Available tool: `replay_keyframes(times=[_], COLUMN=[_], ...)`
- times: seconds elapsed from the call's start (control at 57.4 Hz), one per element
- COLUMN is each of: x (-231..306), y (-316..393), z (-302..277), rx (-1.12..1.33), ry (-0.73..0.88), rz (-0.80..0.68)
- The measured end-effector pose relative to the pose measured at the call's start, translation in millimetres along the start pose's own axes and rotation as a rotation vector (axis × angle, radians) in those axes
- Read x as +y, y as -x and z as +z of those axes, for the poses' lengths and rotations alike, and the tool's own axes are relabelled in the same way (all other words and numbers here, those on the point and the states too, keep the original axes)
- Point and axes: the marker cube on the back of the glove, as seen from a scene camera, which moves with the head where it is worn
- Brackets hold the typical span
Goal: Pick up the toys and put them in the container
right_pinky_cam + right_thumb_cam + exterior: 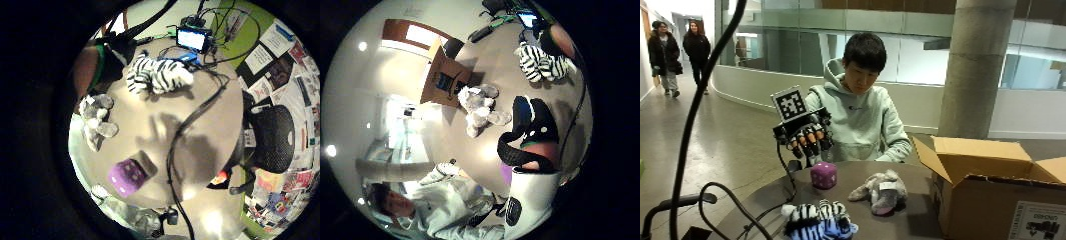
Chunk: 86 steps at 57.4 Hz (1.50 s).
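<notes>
Black-gloved right hand (808, 136) hangs above the round grey-brown table (766, 197), fingers spread and pointing down, holding nothing; it is poised over the purple plush cube with pale dots (824, 175), not yet touching it. Taking that cube as landmark: the grey long-eared plush animal (878, 191) lies near it, between cube and open brown corrugated cardboard box (986, 192); the black-and-white striped plush zebra (818, 220) lies well apart, at the table edge farthest from you. The box stands on the table beyond the grey animal, flaps raised.

The step in hand appears to be the first pick, and all three toys are still outside the box. Lower your hand straight over the cube and close thumb and fingers on opposite flat faces; the pile fabric should compress, so let the fingers sink before lifting. Lift clear of the black cable (172, 150) that crosses the tabletop beside the cube. Carry it over the grey animal and above the raised flap before letting go.

The animals are floppy and irregular; grasp each by the body rather than a limb.
</notes>
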Motion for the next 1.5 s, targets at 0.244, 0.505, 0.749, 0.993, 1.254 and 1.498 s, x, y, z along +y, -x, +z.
replay_keyframes(times=[0.244,0.505,0.749,0.993,1.254,1.498], x=[-4,-28,-70,-98,-131,-145], y=[-2,21,38,42,28,-8], z=[-21,-41,-67,-72,-39,36], rx=[0.082,0.191,0.261,0.248,0.239,0.229], ry=[0.136,0.280,0.348,0.314,0.236,0.302], rz=[0.025,0.004,0.071,0.084,0.030,0.089])
